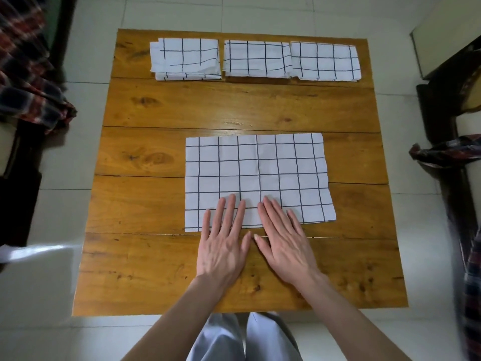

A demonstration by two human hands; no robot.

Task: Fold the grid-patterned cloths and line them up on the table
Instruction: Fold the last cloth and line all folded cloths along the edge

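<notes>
Near the front half of the bench point(145, 209) lies the cloth we are working on point(257, 175), spread flat in a wide rectangle, its grid lines running square to the planks. We judge it is part-folded and wants another fold, likely along the crease down its middle. Our left hand point(223, 246) and right hand point(282, 241) lie side by side, thumbs almost meeting, fingers straight and flat on the cloth's near edge; neither grips anything, and we take it they are pressing the fabric smooth. Along the far edge sit three folded cloths in a row: left one point(185, 58), middle one point(257, 59), right one point(325, 61). The two on the right touch, leaving no room beside them, so a fourth may start another row.
</notes>
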